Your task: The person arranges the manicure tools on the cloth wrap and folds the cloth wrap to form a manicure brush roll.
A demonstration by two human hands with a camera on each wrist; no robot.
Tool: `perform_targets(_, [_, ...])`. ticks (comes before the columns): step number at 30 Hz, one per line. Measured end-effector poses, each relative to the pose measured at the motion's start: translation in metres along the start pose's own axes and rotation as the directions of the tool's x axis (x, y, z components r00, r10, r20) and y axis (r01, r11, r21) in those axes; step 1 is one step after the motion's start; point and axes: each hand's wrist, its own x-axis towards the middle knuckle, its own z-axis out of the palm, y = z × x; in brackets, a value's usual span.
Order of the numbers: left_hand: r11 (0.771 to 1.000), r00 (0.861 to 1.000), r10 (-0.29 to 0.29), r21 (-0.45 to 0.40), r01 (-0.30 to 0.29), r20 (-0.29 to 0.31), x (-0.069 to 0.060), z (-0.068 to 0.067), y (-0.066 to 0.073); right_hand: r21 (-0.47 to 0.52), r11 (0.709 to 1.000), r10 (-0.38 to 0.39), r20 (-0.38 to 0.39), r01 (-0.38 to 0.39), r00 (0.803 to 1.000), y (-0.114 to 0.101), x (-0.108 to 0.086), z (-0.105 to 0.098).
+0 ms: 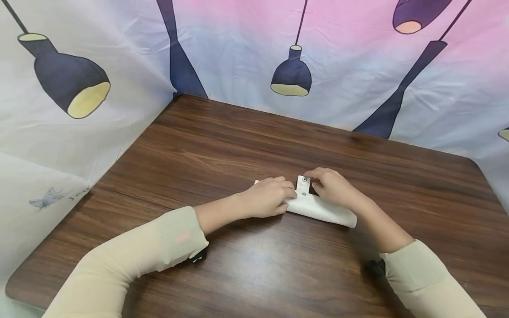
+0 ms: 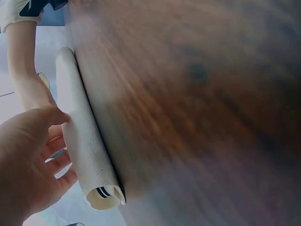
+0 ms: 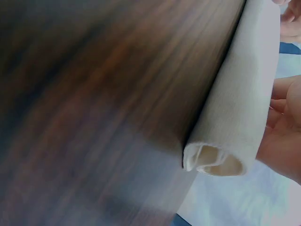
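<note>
A white fabric roll (image 1: pixel 322 210) lies across the dark wooden table, its open end showing wound layers in the right wrist view. From its far side sticks out a short white strap (image 1: pixel 303 185) with a metal snap at its tip; another snap sits at its base. My left hand (image 1: pixel 267 197) holds the left part of the roll, thumb on the near side and fingers over it. Beside the strap, my right hand (image 1: pixel 334 187) has its index fingertip at the strap's tip. Its thumb is partly hidden, and the palm is over the roll's far side.
The wooden table (image 1: pixel 238 274) spreads out on all sides of the roll. A printed cloth curtain (image 1: pixel 238 57) with lamp pictures hangs along the far and left edges. Dark wrist straps (image 1: pixel 375 268) show below the sleeves.
</note>
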Motion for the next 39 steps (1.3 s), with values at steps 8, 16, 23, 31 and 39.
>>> perform_targets(8, [0.999,0.998,-0.031,-0.026,0.033,0.051,0.004,-0.001,-0.001,0.122,0.991,-0.038,-0.094,0.049,0.995,-0.006,-0.009,0.001])
perform_targets(16, [0.999,0.999,-0.028,-0.022,0.029,0.046,0.005,0.0,-0.001,0.06,0.994,-0.085,-0.066,0.089,0.994,-0.009,-0.014,0.007])
perform_targets(23, [1.0,0.998,-0.026,-0.008,0.027,0.055,0.009,0.001,0.0,0.042,0.991,-0.129,-0.016,0.129,0.992,-0.011,-0.019,0.006])
perform_targets(31, [1.0,0.999,-0.013,0.021,0.012,0.044,0.009,0.001,0.002,0.026,0.988,-0.153,0.027,0.152,0.988,-0.009,-0.021,0.008])
perform_targets(39, [1.0,0.998,-0.029,0.013,0.029,0.056,0.007,0.002,0.0,0.036,0.983,-0.181,0.05,0.179,0.982,-0.012,-0.017,0.009])
